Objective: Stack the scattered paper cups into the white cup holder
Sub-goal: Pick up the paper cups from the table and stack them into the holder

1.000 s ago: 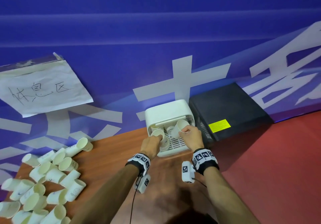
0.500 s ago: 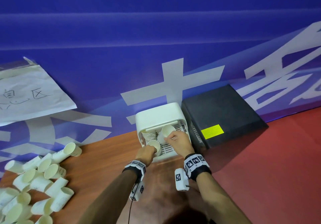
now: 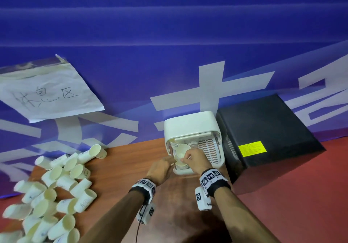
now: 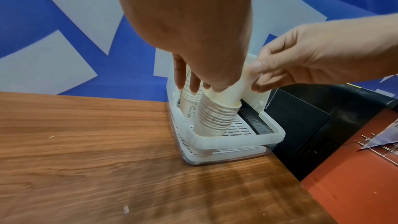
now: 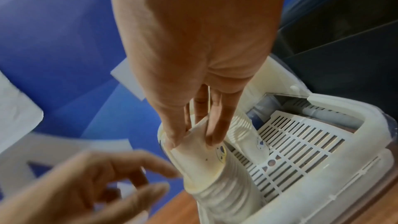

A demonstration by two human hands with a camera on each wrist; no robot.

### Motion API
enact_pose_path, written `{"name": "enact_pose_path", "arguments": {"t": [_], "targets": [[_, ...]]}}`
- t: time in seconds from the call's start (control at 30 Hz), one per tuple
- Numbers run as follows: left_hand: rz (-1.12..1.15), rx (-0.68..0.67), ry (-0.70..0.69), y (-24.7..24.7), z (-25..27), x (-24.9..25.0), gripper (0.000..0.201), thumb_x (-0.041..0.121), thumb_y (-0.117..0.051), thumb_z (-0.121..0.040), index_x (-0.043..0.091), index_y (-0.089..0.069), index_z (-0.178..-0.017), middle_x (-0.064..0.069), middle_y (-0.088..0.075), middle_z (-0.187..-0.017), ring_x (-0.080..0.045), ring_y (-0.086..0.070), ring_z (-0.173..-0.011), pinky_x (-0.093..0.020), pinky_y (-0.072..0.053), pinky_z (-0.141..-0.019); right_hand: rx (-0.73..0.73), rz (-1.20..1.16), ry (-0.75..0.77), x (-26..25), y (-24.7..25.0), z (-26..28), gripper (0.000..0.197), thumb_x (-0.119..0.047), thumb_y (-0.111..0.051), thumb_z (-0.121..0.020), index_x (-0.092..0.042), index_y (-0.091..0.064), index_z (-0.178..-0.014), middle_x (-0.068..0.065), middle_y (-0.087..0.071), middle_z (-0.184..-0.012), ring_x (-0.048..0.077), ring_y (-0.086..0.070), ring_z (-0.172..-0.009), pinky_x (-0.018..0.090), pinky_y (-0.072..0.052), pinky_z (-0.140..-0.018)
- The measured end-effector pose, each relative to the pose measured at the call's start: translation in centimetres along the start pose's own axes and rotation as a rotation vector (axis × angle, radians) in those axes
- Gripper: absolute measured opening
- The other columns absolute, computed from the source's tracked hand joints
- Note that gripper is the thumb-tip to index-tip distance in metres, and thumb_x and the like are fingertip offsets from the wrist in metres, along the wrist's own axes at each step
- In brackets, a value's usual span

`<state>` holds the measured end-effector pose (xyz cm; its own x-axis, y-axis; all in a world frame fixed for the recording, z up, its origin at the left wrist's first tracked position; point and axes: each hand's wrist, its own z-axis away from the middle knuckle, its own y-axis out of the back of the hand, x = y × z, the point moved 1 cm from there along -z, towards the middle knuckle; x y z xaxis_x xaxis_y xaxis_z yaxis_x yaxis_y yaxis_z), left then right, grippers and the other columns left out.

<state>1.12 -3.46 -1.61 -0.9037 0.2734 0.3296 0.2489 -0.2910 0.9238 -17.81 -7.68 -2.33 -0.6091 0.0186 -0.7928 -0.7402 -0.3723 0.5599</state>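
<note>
The white cup holder [image 3: 190,124] stands on the wooden table against the blue wall. A stack of nested paper cups [image 4: 212,118] leans in its front-left corner, with a second stack [image 4: 189,106] behind it. My right hand [image 3: 188,158] pinches the rim of a paper cup [image 3: 181,149] whose base sits in the top of the front stack [image 5: 224,198]. In the right wrist view the thumb and fingers [image 5: 215,130] squeeze that rim flat. My left hand [image 3: 162,167] hovers just left of the cup, fingers loose and holding nothing [image 5: 150,181].
Several loose paper cups [image 3: 56,191] lie heaped on the table's left side. A black box [image 3: 263,133] with a yellow label stands right beside the holder. A red surface [image 3: 301,195] lies to the right. A paper sign [image 3: 47,92] hangs on the wall.
My right hand has carried its cup leftward from the holder's middle onto the front-left stack. The left hand has let go of its cup and drawn back slightly.
</note>
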Motion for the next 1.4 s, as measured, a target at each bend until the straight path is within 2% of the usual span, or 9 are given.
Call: {"name": "enact_pose_path", "arguments": {"t": [0.17,0.37,0.53,0.67,0.73,0.87,1.0,1.3,1.4], "targets": [[0.023,-0.024,0.06,0.8,0.4,-0.8,0.061,0.022,-0.045,-0.098,0.032,-0.028,-0.155,0.002,-0.041,-0.156,-0.028,-0.059,-0.123,-0.038,-0.051,-0.094,-0.156,0.208,-0.046,1.4,-2.4,-1.8,0.03,-0.026,-0.079,-0.08,-0.005,-0.066,-0.063,0.014,-0.066,-0.071,0.031,-0.065,-0.07,0.039,-0.054,-0.065],[-0.185,-0.279,0.024,-0.3,-0.6,-0.6,0.067,0.002,-0.041,-0.096,0.022,-0.026,-0.158,0.007,-0.019,-0.165,-0.022,-0.047,-0.138,-0.032,-0.039,-0.109,-0.184,0.309,-0.016,1.2,-2.4,-2.5,0.047,-0.03,-0.083,-0.081,-0.012,-0.05,-0.053,-0.002,-0.042,-0.057,0.015,-0.038,-0.054,0.035,-0.047,-0.057],[-0.206,-0.345,0.01,-1.3,-1.2,-0.2,0.076,0.0,-0.043,-0.092,0.023,-0.018,-0.16,0.01,-0.01,-0.167,-0.021,-0.04,-0.143,-0.034,-0.038,-0.114,-0.235,0.458,0.006,1.2,-2.2,-2.3,0.04,-0.008,-0.067,-0.076,-0.017,-0.041,-0.046,-0.006,-0.037,-0.05,0.017,-0.038,-0.053,0.047,-0.058,-0.09],[-0.179,-0.346,-0.062,-1.0,-1.2,-0.6,0.08,-0.004,-0.044,-0.089,0.023,-0.017,-0.16,0.007,-0.013,-0.167,-0.022,-0.041,-0.142,-0.034,-0.037,-0.114,-0.23,0.518,0.011,0.1,-1.9,-1.8,0.039,-0.017,-0.068,-0.082,-0.017,-0.05,-0.048,-0.005,-0.046,-0.052,0.019,-0.047,-0.054,0.047,-0.055,-0.095],[-0.137,-0.29,-0.084,-0.4,-0.5,-1.3,0.081,-0.003,-0.043,-0.088,0.024,-0.018,-0.16,0.008,-0.014,-0.166,-0.02,-0.044,-0.14,-0.031,-0.038,-0.111,-0.229,0.538,0.003,-0.6,-1.6,-1.1,0.019,-0.033,-0.07,-0.088,-0.019,-0.072,-0.075,-0.002,-0.067,-0.079,0.024,-0.064,-0.08,0.044,-0.052,-0.096],[-0.029,-0.058,0.004,0.4,3.0,-4.0,0.071,0.002,-0.043,-0.09,0.025,-0.032,-0.155,0.005,-0.032,-0.162,-0.019,-0.048,-0.136,-0.031,-0.042,-0.109,-0.103,0.594,0.122,-2.5,-2.2,-0.1,0.026,-0.038,-0.06,-0.096,-0.02,-0.069,-0.112,0.003,-0.065,-0.117,0.03,-0.066,-0.103,0.042,-0.052,-0.092],[-0.012,-0.03,0.169,-0.2,8.1,-9.2,0.055,0.006,-0.042,-0.089,0.025,-0.047,-0.14,0.0,-0.054,-0.144,-0.025,-0.06,-0.121,-0.035,-0.051,-0.095,-0.052,0.555,0.297,-5.7,-4.9,0.6,0.023,-0.035,-0.054,-0.099,-0.018,-0.067,-0.109,0.002,-0.056,-0.12,0.029,-0.066,-0.094,0.039,-0.052,-0.079],[-0.181,-0.183,0.588,0.4,19.9,-19.2,0.032,0.015,-0.048,-0.096,0.018,-0.056,-0.127,-0.002,-0.058,-0.133,-0.025,-0.063,-0.112,-0.038,-0.053,-0.089,-0.494,0.683,0.489,-11.1,-14.8,1.3,0.024,-0.029,-0.054,-0.101,-0.011,-0.069,-0.103,0.002,-0.06,-0.114,0.024,-0.062,-0.095,0.036,-0.049,-0.082],[-0.193,-0.193,0.645,1.3,22.4,-21.4,0.028,0.015,-0.05,-0.095,0.018,-0.058,-0.122,-0.003,-0.059,-0.128,-0.026,-0.064,-0.109,-0.036,-0.051,-0.087,-0.641,0.825,0.475,-12.4,-17.5,1.0,0.025,-0.026,-0.055,-0.1,-0.005,-0.069,-0.1,0.01,-0.063,-0.104,0.031,-0.063,-0.087,0.034,-0.044,-0.071]]}}
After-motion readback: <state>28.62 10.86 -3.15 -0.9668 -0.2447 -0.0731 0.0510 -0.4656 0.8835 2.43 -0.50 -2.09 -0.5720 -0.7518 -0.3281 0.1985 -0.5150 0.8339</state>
